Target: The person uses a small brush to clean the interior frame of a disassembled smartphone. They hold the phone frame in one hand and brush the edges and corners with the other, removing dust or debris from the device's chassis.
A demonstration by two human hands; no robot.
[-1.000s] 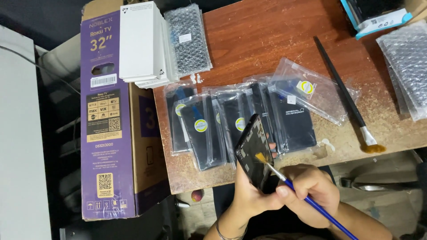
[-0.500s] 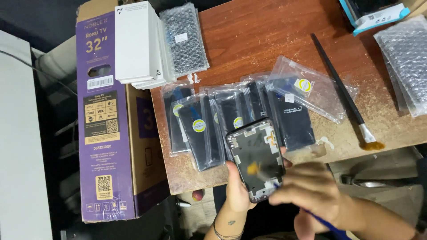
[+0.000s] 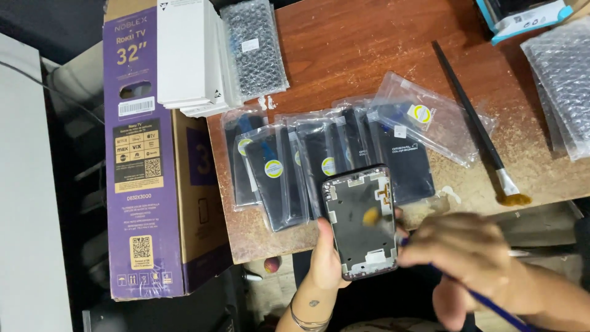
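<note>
My left hand (image 3: pixel 324 263) holds a phone frame (image 3: pixel 361 221) upright by its lower left edge, the bare grey inside facing me, just off the table's near edge. My right hand (image 3: pixel 470 261), blurred, grips a small brush with a blue handle (image 3: pixel 491 305). Its yellowish tip (image 3: pixel 371 216) touches the middle of the frame. Behind the frame, several dark phone parts in clear bags (image 3: pixel 289 169) lie side by side on the wooden table (image 3: pixel 369 55).
A long black brush (image 3: pixel 476 132) with a glue-stained tip lies at the right. White boxes (image 3: pixel 187 52) and a bubble-wrap pack (image 3: pixel 255 46) sit at the table's far left. A tall purple cardboard box (image 3: pixel 138 154) stands beside the table. More bubble wrap (image 3: pixel 562 86) lies far right.
The phone frame has turned from edge-on to flat, with its inside facing me. My right hand has moved left, bringing the brush tip onto the frame.
</note>
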